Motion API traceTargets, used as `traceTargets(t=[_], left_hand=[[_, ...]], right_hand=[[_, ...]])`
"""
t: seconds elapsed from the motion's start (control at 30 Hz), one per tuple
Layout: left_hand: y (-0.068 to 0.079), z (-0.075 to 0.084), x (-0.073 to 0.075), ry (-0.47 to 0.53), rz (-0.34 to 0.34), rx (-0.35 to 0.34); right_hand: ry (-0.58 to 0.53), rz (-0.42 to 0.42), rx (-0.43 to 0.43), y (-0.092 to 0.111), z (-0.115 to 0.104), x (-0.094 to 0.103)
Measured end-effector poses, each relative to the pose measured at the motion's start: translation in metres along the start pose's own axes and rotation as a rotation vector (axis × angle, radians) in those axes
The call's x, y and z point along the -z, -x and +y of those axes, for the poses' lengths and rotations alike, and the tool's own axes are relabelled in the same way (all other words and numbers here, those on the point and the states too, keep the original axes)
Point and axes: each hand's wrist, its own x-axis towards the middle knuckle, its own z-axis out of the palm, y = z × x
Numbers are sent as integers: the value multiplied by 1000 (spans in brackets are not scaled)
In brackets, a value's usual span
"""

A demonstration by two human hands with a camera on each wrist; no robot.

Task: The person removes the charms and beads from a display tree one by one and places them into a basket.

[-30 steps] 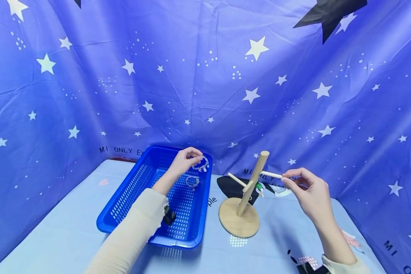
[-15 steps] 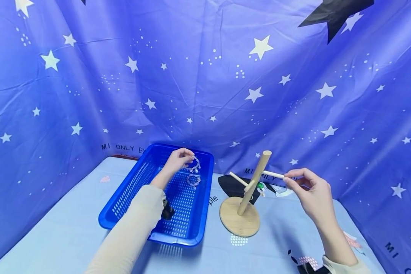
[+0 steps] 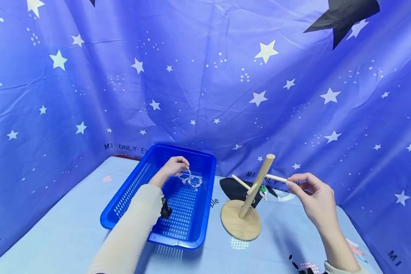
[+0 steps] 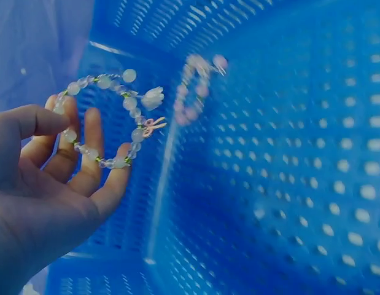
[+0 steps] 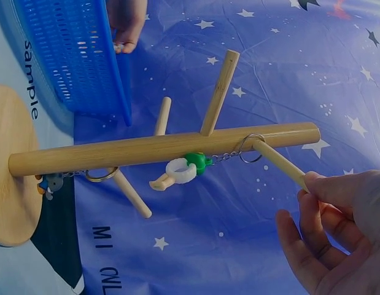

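Observation:
Between thumb and fingers my left hand pinches a beaded bracelet of pale beads, with a white flower charm and a pink bow charm. It hangs inside the blue basket. Below it a second, pinkish bracelet lies in the basket. My right hand pinches the tip of an upper peg on the wooden stand. A keychain with a green and white figure hangs by its ring from that peg. Another keychain hangs on a lower peg, partly hidden behind the post.
The stand's round base rests on the light blue printed tablecloth, right of the basket. Other bare pegs stick out from the post. A blue star-patterned curtain closes off the back and sides.
My left hand has moved left and then lower into the basket, still pinching the bracelet. The right hand keeps its pinch on the peg; the view has shifted slightly.

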Motion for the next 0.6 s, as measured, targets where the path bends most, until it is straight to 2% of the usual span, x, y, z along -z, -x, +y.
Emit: traceTargets(t=[0.17, 0.33, 0.6], left_hand=[[1, -12, 6, -50, -57, 54], [1, -20, 10, -76, -55, 86], [-1, -22, 10, -210, -103, 49]], right_hand=[[-14, 4, -2, 0, 2, -2], [-28, -4, -17, 0, 4, -1], [-42, -4, -23, -2, 3, -2]])
